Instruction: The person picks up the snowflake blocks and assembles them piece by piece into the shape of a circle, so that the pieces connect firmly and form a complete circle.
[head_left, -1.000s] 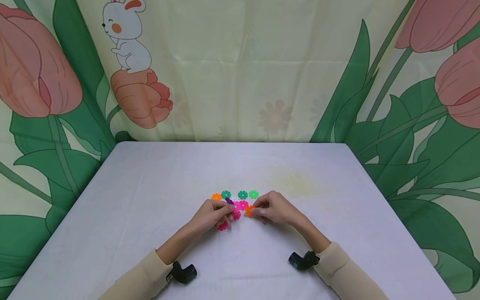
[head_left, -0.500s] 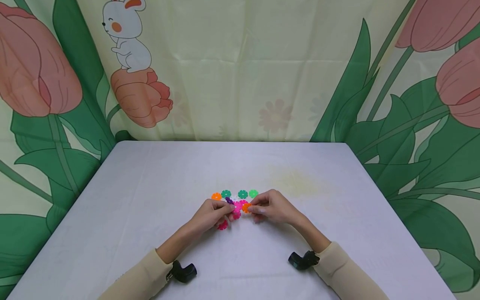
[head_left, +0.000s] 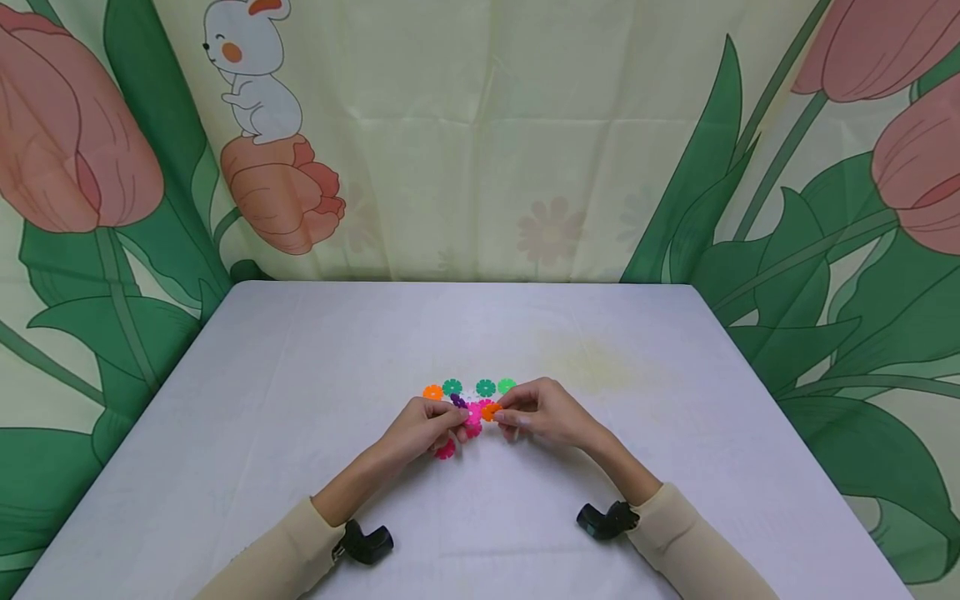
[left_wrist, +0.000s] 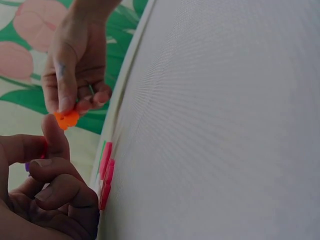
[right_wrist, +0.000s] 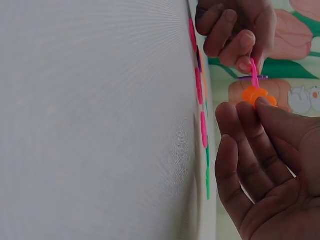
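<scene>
My left hand (head_left: 423, 429) pinches a pink flower-shaped interlocking disc (right_wrist: 255, 74) between thumb and fingertip. A purple disc (right_wrist: 262, 77) crosses it, seen edge-on, with part hidden by the fingers. My right hand (head_left: 547, 412) pinches an orange interlocking disc (right_wrist: 257, 96) between thumb and fingers. In the right wrist view, the orange disc's edge meets the pink disc's lower end. The left wrist view shows the orange disc (left_wrist: 66, 120) right at the left fingertip. Both hands are raised above the tabletop, close together.
More discs lie flat on the white tabletop (head_left: 480, 517): an orange one (head_left: 432, 391), a teal one (head_left: 452, 387), another teal one (head_left: 485, 388), a light green one (head_left: 507, 386) and a dark pink one (head_left: 445, 450). Behind the table hangs a printed curtain (head_left: 480, 150).
The right hand has brought its orange disc leftward and slightly up, against the pink disc in the left hand. The left hand has stayed in place.
</scene>
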